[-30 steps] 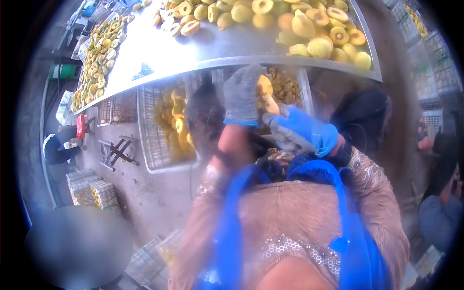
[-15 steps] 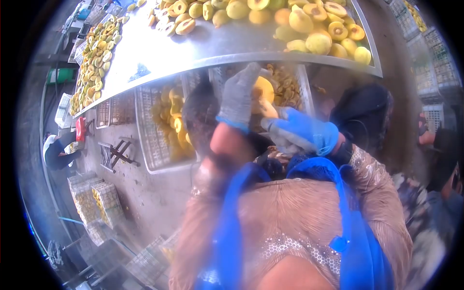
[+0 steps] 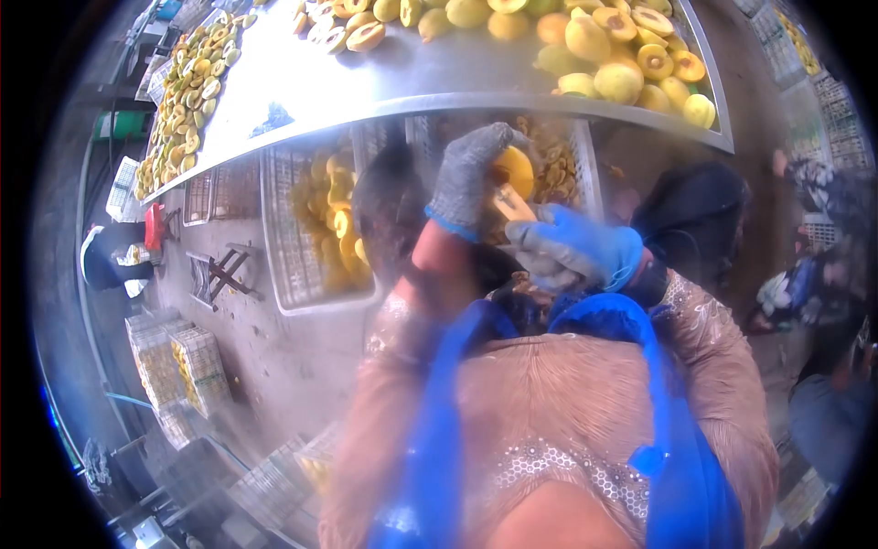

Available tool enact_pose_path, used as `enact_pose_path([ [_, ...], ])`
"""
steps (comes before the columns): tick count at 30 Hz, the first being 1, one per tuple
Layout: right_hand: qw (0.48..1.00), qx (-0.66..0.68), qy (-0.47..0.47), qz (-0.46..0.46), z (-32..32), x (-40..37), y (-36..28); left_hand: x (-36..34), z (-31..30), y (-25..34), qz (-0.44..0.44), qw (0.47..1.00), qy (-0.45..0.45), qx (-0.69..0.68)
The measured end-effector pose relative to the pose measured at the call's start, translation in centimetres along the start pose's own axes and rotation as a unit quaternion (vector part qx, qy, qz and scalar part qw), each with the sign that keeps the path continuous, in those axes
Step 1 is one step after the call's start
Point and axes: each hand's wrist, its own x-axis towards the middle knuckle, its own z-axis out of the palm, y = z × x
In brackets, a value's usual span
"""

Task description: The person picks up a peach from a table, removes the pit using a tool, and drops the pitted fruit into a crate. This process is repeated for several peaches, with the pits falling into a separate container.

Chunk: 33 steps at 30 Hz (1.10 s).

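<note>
My left hand (image 3: 468, 178), in a grey knitted glove with a blue cuff, is closed on a halved yellow fruit (image 3: 515, 171). My right hand (image 3: 569, 247), in a blue and grey glove, has its fingers wrapped round a small tool with a pale, light-orange end (image 3: 514, 203), which meets the lower edge of the fruit. Both hands are just below the metal table's front edge. Beneath them stands a crate of small brownish-yellow pieces (image 3: 555, 169).
Many halved fruits (image 3: 617, 80) lie on the metal table (image 3: 393, 78), with another pile (image 3: 187, 105) at its left. A white crate (image 3: 274, 238) holds yellow fruit. A folding stool (image 3: 218, 274), stacked crates (image 3: 199, 366) and a person (image 3: 110, 256) are at the left. Other people show at the right.
My left hand has turned slightly with the fruit, and more of the pale tool end shows. The view has shifted a little. At the right, a person in patterned clothing has come further into view.
</note>
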Motion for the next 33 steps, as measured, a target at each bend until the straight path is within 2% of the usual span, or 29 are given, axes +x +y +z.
enact_pose_path([
  [2, 0.998, 0.06, -0.033, 0.006, 0.2, -0.1, -0.5, 0.6, -0.3, -0.9, 0.04, 0.999, 0.005, 0.003],
  [5, 0.995, 0.068, -0.067, -0.004, 0.4, 0.6, 0.0, 0.0, 0.4, -0.9, -0.019, 0.975, 0.019, -0.22],
  [8, 0.98, 0.168, -0.108, 0.017, 0.3, 0.9, 0.3, -0.7, 1.3, -0.2, 0.067, 0.984, 0.079, -0.143],
  [11, 0.974, 0.143, -0.177, 0.019, 0.0, 1.4, 0.7, 0.3, -1.4, 1.2, 0.106, 0.982, 0.088, -0.132],
  [12, 0.986, -0.033, -0.135, -0.088, -1.1, 1.7, 1.0, 1.0, -1.9, 1.5, 0.083, 0.947, 0.148, -0.272],
  [13, 0.954, -0.208, -0.088, -0.195, -2.5, 2.2, 1.3, 1.2, -2.7, 2.0, 0.104, 0.946, 0.161, -0.263],
  [15, 0.901, -0.372, 0.017, -0.223, -3.7, 2.9, 2.3, 0.6, -5.3, 3.2, 0.136, 0.942, 0.189, -0.241],
  [16, 0.913, -0.369, 0.079, -0.155, -3.5, 2.9, 2.5, -0.4, -7.6, 3.4, 0.247, 0.937, 0.232, 0.081],
  [17, 0.979, -0.167, 0.054, -0.101, -5.3, 3.1, 3.6, -0.2, -8.4, 4.1, 0.291, 0.884, 0.231, 0.283],
  [18, 0.997, 0.044, 0.054, -0.046, -7.1, 3.3, 4.7, -0.1, -9.3, 4.8, 0.339, 0.781, 0.252, 0.46],
  [20, 0.991, -0.057, 0.119, -0.019, -7.3, 2.7, 3.8, 1.3, -8.6, 6.1, 0.334, 0.684, 0.279, 0.586],
  [21, 0.987, -0.066, 0.147, -0.024, -6.7, 2.6, 3.4, 1.5, -8.3, 6.7, 0.326, 0.625, 0.297, 0.644],
  [24, 0.974, -0.044, 0.205, -0.08, -4.2, 1.8, 2.4, 2.7, -6.8, 8.8, 0.291, 0.407, 0.354, 0.79],
  [26, 0.966, -0.079, 0.212, -0.121, -3.5, 0.7, 1.9, 4.9, -1.9, 8.7, 0.336, 0.542, 0.239, 0.732],
  [27, 0.95, -0.152, 0.199, -0.184, -4.3, 0.8, 2.4, 7.0, -1.0, 8.0, 0.295, 0.657, 0.17, 0.673],
  [28, 0.922, -0.225, 0.193, -0.25, -5.0, 0.8, 2.9, 8.8, 0.7, 7.1, 0.272, 0.681, 0.141, 0.665],
  [29, 0.884, -0.289, 0.193, -0.313, -5.8, 0.8, 3.4, 10.4, 2.2, 6.3, 0.284, 0.671, 0.098, 0.678],
  [30, 0.907, -0.258, 0.201, -0.263, -6.0, 0.6, 3.2, 12.0, 4.3, 5.1, 0.295, 0.7, 0.079, 0.645],
  [31, 0.917, -0.246, 0.213, -0.23, -6.2, 0.4, 3.1, 14.4, 4.3, 3.6, 0.306, 0.672, -0.005, 0.674],
  [33, 0.923, -0.241, 0.24, -0.18, -6.6, -0.1, 3.0, 17.4, 6.3, 1.1, 0.254, 0.727, -0.068, 0.634],
])
